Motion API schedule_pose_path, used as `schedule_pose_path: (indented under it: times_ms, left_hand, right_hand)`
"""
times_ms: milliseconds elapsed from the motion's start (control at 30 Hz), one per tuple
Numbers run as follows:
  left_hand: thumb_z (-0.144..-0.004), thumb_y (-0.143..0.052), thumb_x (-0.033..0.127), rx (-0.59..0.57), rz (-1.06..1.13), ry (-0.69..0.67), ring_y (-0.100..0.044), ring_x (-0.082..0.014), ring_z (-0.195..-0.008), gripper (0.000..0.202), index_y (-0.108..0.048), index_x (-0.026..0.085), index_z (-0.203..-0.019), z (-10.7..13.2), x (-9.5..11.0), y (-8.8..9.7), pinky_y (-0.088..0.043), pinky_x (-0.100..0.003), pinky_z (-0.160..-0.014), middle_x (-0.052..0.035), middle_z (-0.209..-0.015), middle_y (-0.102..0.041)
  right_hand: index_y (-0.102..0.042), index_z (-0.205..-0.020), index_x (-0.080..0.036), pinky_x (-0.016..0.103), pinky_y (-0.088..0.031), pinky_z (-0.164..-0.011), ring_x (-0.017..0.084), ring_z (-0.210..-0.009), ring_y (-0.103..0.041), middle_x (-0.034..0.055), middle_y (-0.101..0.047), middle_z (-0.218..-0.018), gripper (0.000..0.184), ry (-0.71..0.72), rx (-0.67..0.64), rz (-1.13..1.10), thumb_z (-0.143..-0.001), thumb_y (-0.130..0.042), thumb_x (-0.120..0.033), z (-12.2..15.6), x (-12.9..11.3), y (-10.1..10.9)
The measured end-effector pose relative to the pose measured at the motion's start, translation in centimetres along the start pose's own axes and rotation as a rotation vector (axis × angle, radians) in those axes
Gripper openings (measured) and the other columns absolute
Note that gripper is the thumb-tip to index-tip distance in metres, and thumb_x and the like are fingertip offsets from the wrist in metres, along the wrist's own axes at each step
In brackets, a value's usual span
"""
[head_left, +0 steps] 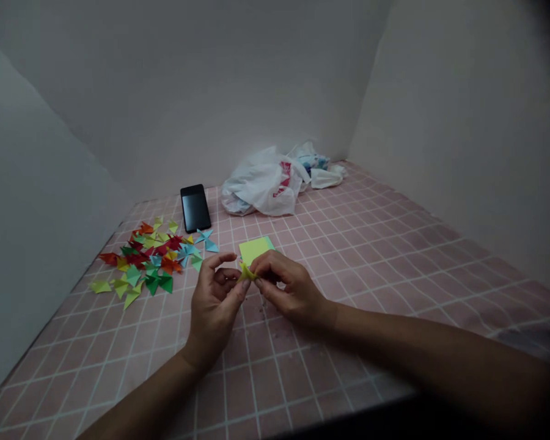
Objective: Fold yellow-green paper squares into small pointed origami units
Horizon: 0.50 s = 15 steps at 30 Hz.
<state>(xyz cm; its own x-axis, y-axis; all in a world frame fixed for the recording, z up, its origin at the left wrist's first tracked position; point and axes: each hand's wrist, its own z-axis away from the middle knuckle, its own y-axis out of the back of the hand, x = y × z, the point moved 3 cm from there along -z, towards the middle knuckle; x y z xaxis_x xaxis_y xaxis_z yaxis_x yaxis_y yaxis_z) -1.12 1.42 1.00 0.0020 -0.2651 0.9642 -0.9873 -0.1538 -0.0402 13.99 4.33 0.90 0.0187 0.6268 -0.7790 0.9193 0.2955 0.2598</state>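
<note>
1. The left hand (215, 299) and right hand (286, 287) both pinch a small yellow folded paper (246, 272) between them, just above the table (348, 244).
2. Uneven finger pressure may skew its crease or tear it.

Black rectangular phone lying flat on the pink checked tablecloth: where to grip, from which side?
Pinch the black rectangular phone across its long edges, from above. It lies flat, screen up, on the pink checked tablecloth; both long edges look clear, with folded paper triangles close to its near end.
</note>
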Motion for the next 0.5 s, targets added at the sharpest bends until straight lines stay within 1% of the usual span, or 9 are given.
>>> schedule_pose_path:
  times_ms: [100, 267, 400, 500]
  left_hand:
    - [-0.078, -0.077, 0.021, -0.027, -0.019, 0.030, -0.061, -0.0132, -0.084, 0.036, -0.063, 0.024, -0.111, -0.09, -0.13, 0.19, -0.053, -0.026, -0.076, -0.0036, -0.113, -0.062]
    - [-0.077, -0.078, 0.019, -0.034, -0.052, -0.011, -0.059, -0.0153, -0.090, 0.033, -0.064, 0.024, -0.107, -0.12, -0.56, 0.52, -0.049, -0.027, -0.082, -0.0017, -0.102, -0.060]
    - [-0.075, -0.079, 0.018, -0.025, -0.054, -0.025, -0.059, -0.0161, -0.086, 0.026, -0.062, 0.022, -0.095, -0.27, -0.71, 0.66, -0.047, -0.028, -0.080, -0.0004, -0.092, -0.060]
    - [-0.078, -0.077, 0.019, -0.087, -0.051, 0.000, -0.059, -0.0158, -0.082, 0.020, -0.061, 0.022, -0.091, -0.41, -0.74, 0.62, -0.046, -0.028, -0.077, 0.0005, -0.087, -0.061]
  right_hand:
    - [-0.056, -0.089, -0.021, 0.030, -0.047, -0.068, 0.015, -0.078, -0.058, 0.0034, -0.060, -0.088, 0.009, -0.038, -0.001, -0.041, -0.089, -0.054, -0.012, 0.13, 0.29, -0.10]
    - [-0.058, -0.087, -0.020, 0.029, -0.049, -0.064, 0.014, -0.076, -0.058, 0.0040, -0.061, -0.090, 0.007, -0.078, -0.018, -0.099, -0.091, -0.056, -0.015, 0.27, 0.57, -0.35]
    - [-0.059, -0.087, -0.020, 0.029, -0.049, -0.064, 0.015, -0.078, -0.059, 0.0051, -0.063, -0.093, 0.008, -0.094, -0.028, -0.110, -0.091, -0.056, -0.015, 0.31, 0.52, -0.45]
    - [-0.059, -0.088, -0.020, 0.029, -0.048, -0.066, 0.015, -0.078, -0.059, 0.0047, -0.064, -0.092, 0.009, -0.077, -0.019, -0.085, -0.090, -0.056, -0.011, 0.26, 0.41, -0.36]
